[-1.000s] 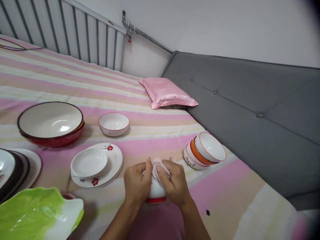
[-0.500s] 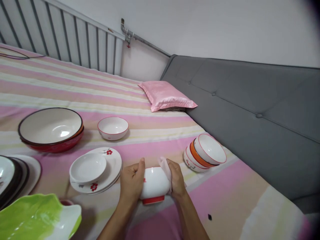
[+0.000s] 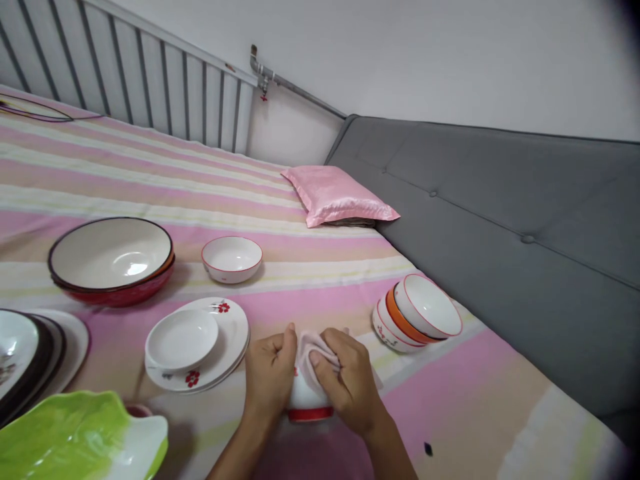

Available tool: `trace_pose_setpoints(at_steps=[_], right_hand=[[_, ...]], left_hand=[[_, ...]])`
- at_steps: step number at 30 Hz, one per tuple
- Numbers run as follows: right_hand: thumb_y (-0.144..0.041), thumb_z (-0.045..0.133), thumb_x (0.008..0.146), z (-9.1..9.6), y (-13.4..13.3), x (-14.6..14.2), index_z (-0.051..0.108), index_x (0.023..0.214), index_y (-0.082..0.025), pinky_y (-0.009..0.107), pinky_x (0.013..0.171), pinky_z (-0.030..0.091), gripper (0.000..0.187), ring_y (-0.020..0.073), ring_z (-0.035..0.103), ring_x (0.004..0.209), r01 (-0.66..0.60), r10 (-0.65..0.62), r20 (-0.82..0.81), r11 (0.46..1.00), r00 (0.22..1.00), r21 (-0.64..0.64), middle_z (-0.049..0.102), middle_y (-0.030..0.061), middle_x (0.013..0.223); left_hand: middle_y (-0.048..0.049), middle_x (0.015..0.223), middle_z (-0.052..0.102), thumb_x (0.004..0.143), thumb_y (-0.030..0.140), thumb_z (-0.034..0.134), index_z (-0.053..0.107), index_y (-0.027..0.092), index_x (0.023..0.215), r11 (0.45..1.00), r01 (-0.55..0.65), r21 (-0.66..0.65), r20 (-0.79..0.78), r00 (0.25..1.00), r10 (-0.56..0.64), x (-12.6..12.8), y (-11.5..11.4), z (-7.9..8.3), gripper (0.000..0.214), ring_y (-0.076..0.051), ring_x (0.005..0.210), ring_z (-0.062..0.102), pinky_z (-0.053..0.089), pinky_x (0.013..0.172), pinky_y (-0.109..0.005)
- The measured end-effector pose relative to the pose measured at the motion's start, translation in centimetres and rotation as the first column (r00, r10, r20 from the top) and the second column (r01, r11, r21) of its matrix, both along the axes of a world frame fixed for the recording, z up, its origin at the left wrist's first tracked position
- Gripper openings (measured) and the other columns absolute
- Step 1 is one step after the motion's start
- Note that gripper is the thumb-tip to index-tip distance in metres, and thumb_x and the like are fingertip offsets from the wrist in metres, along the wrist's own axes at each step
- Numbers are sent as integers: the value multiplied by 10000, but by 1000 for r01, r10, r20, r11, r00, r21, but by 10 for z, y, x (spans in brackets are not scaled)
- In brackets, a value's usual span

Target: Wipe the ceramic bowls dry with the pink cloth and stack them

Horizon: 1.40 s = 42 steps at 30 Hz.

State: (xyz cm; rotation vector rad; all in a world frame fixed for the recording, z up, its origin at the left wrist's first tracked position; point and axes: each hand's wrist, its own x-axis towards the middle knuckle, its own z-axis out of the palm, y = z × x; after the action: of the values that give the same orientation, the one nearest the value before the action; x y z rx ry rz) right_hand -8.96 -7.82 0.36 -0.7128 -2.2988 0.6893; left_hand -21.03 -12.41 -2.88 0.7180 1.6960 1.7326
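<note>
Between my hands is a white bowl [image 3: 303,395] with a red foot and a small red flower mark, tilted so its outer side faces me. My left hand [image 3: 270,370] grips its left side, thumb up along the rim. In my right hand [image 3: 353,377] is a pale pink cloth [image 3: 311,347], bunched under the fingers and thumb and pressed against the bowl's outer side. The cloth covers the upper right of the bowl. To the left, a small white dish [image 3: 183,339] rests on flowered white plates [image 3: 234,333].
Tilted stacked bowls [image 3: 430,307] stand right, near the grey headboard [image 3: 480,200]. Left are a red-rimmed bowl [image 3: 233,259], large nested bowls [image 3: 113,257], dark-edged stacked plates [image 3: 70,347] and a green leaf-shaped dish [image 3: 75,433]. A pink pillow [image 3: 337,193] lies farther back on the striped bedsheet [image 3: 210,193].
My right hand has moved with the cloth from the bowl's right edge across its outer side, thumb now toward the front. My left hand keeps its grip. The view has shifted slightly.
</note>
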Motion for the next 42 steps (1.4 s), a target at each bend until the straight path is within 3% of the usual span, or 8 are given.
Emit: trace_pose_setpoints(at_steps=[4,8,17,21,26,32,38,42], right_hand=[[-311,526,839,4,0,-1,380,654,-205,281,622,264,259,134,421,618,7,-7,28,1000,1000,25,434,-28,623],[-386,562,824,-10,15,7,342,601,-211,253,522,234,358,105,331,533,5,-31,-111,975,993,-221,313,-54,563],[-522,638,737,-37,33,12,415,585,-205,236,475,209,416,96,252,513,-94,-324,-459,726,827,-682,298,-51,553],[-498,560,817,-34,30,11,357,574,-207,241,474,189,430,90,223,505,-110,-192,-432,805,881,-583,258,-56,549],[-395,456,897,-17,17,10,359,587,-194,253,522,227,382,99,328,519,-18,-20,-184,979,983,-203,331,-42,547],[-312,493,868,-1,3,3,316,587,-185,277,648,262,355,94,364,543,78,-83,36,990,996,117,361,-52,544],[-405,516,861,-16,25,15,341,555,-195,238,502,220,410,85,296,489,4,-34,-150,981,988,-195,294,-55,517],[-497,541,824,-35,37,19,316,544,-211,229,440,172,459,79,198,478,-57,-186,-413,858,891,-510,231,-63,515]], left_hand=[[34,450,234,749,526,541,271,214,422,1000,23,8,-29,999,-23,2,-1,1,526,-89,451,218,175,438,-250],[38,450,298,785,552,512,346,204,456,993,99,63,90,990,-105,2,0,-1,507,-96,448,260,201,444,-242],[42,449,313,787,680,440,317,219,474,990,134,-54,183,975,-122,3,7,-20,571,-107,455,284,214,452,-245],[53,429,255,788,692,411,267,233,464,998,59,-38,142,988,-53,6,4,-11,580,-93,420,242,186,434,-248],[33,414,264,804,676,370,238,237,440,998,-22,-54,-50,999,19,8,1,-6,585,-97,404,254,178,426,-260],[10,431,287,836,644,349,276,222,422,998,-2,-61,-202,979,-10,13,-1,-7,596,-109,428,282,190,443,-269],[17,482,374,860,604,384,390,192,502,992,123,-6,-101,987,-123,9,2,-16,545,-117,485,342,239,478,-248],[4,505,430,857,613,372,438,182,520,991,128,-45,-38,991,-130,5,6,-22,551,-132,516,387,260,490,-248]])
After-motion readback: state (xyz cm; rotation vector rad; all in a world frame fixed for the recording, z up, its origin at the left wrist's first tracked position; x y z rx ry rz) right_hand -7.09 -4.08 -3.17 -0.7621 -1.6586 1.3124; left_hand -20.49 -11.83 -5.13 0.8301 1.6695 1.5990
